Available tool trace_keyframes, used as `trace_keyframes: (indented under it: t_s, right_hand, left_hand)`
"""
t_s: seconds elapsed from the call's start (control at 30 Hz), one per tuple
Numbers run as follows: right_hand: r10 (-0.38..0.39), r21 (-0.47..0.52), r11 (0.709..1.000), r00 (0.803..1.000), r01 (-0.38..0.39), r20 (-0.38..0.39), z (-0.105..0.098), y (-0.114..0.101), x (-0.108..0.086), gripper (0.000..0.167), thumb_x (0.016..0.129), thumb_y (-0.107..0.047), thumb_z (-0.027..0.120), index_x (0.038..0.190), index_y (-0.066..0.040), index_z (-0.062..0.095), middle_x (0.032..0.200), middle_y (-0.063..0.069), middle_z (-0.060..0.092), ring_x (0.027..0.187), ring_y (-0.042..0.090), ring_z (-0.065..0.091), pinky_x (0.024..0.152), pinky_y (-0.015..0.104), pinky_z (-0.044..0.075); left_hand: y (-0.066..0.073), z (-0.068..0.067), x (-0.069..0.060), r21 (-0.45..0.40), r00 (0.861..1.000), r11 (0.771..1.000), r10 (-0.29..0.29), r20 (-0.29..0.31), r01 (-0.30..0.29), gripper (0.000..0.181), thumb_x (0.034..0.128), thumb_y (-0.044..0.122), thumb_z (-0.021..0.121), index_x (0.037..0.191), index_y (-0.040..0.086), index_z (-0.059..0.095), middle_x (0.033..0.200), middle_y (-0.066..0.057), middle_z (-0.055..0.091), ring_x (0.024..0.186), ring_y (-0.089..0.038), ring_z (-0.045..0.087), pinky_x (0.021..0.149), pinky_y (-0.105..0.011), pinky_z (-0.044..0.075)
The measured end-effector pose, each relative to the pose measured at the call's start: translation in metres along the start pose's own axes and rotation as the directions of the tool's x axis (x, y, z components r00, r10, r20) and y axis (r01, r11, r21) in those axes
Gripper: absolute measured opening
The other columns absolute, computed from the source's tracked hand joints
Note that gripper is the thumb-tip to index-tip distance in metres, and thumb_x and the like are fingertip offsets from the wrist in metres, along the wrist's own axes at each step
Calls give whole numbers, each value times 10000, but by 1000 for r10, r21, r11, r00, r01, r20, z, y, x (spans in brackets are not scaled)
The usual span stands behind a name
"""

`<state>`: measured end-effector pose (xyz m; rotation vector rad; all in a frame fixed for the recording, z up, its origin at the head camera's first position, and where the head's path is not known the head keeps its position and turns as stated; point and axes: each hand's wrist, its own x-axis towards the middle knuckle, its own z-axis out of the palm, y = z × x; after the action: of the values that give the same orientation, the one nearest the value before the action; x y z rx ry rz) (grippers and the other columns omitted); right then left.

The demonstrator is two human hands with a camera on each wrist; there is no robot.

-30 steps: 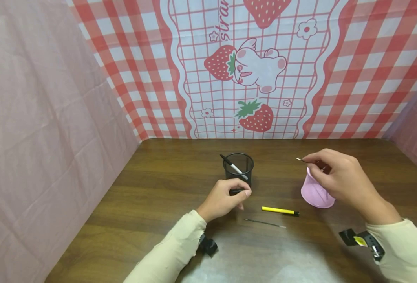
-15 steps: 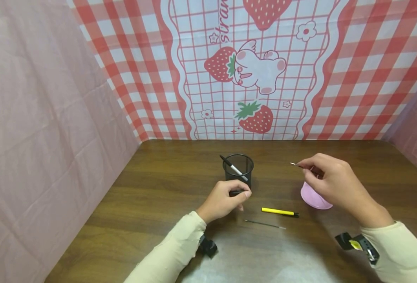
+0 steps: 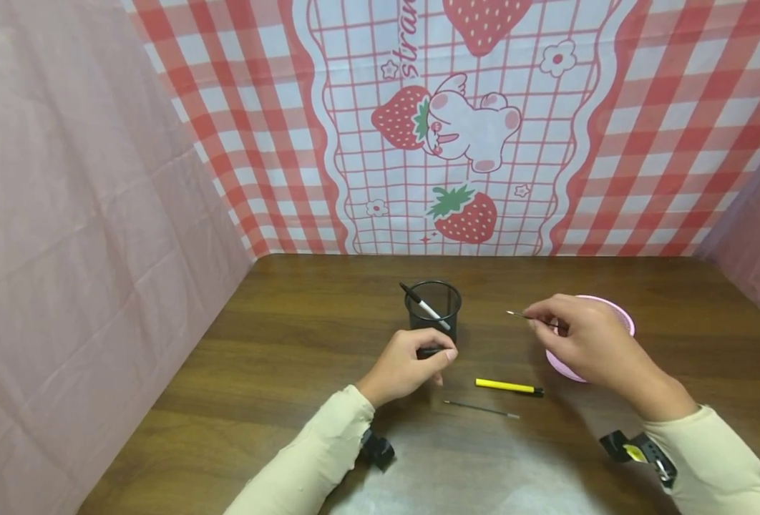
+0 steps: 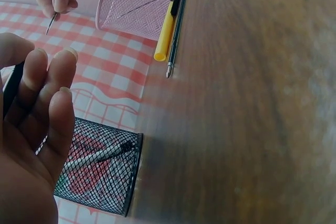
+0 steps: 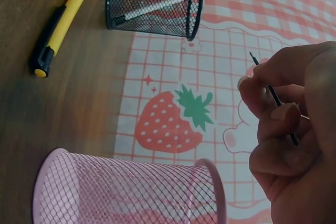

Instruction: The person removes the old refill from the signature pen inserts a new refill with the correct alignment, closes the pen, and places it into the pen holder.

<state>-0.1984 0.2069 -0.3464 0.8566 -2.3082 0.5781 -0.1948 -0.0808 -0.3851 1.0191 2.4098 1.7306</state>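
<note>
My left hand holds a black pen part between curled fingers and thumb, in front of the black mesh cup. Most of that part is hidden by the hand. A thin pen refill is pinched in my right hand, its metal tip pointing left. The right hand is in front of and above the pink mesh cup, covering much of it in the head view. On the table between the hands lie a yellow pen with a black clip and a loose dark refill.
A white pen with a black end leans inside the black cup. Through the pink cup's mesh, the left wrist view shows a thin dark stick. The wooden table ends at a strawberry-patterned cloth behind.
My right hand has moved left and slightly nearer with the refill, uncovering the pink cup's far rim. The left hand stays in place.
</note>
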Motion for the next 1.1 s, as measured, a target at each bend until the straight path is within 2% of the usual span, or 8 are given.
trace_keyframes:
  t_s: [0.07,0.2,0.3,0.4,0.63,0.83,0.97,1.1]
  right_hand:
    - [18,-4,1000,1000,-18,0,2,0,-1,202,728,-10,820,882,-117,743,785,-105,653,653,46,524,580,154,418]
    - [29,2,1000,999,-29,-13,5,0,-2,207,719,-21,839,844,-144,729,758,-132,622,649,28,503,576,150,405]
    - [19,22,1000,1000,-19,-3,6,0,-2,211,726,-21,846,845,-154,733,753,-147,612,644,17,490,573,145,395]
    - [0,32,999,1000,0,19,7,1,-3,200,742,-29,844,858,-159,745,752,-159,620,639,2,488,575,147,399]
    - [-18,42,999,999,17,37,8,1,-1,153,783,-59,823,881,-152,752,733,-173,618,619,-11,486,566,157,398]
    - [36,48,998,998,-39,56,9,-2,-3,147,787,-46,780,884,-147,735,679,-188,517,586,-16,420,512,187,360]
    - [62,49,997,996,-65,57,12,-4,-4,180,799,-39,768,919,-154,700,648,-172,425,570,-5,381,497,201,330]
    - [54,52,997,998,-55,24,8,-4,-3,211,788,-21,772,919,-157,676,659,-157,436,577,3,394,508,177,327]
  left_hand:
    - [-1,0,0,-4,1000,1000,-1,-2,1,77,959,38,649,998,-4,700,745,-232,660,559,-202,659,549,-217,511]
    - [-16,2,2,10,1000,1000,-1,-6,1,73,961,50,653,1005,31,707,742,-218,665,563,-233,661,547,-220,505]
    - [-29,4,3,20,1000,1000,-6,-3,6,78,967,83,663,1023,64,714,764,-194,680,565,-205,663,548,-227,510]
    - [-35,5,2,17,1000,1000,-6,5,5,82,972,126,672,1025,86,719,790,-170,690,566,-153,663,552,-244,525]
    - [-35,3,4,-5,999,999,37,-1,-37,88,976,179,673,1006,109,718,762,-176,678,556,-148,666,543,-283,543]
    - [-33,3,2,16,1000,1000,17,10,-18,98,979,207,672,1010,128,721,716,-123,679,564,-167,672,544,-269,532]
    - [-35,3,1,2,1000,1000,17,15,-17,102,981,197,671,1016,114,718,763,-154,686,566,-166,671,548,-273,538]
    - [-35,4,5,5,999,999,39,14,-39,112,982,195,667,1020,102,718,813,-118,694,559,-126,666,550,-279,549]
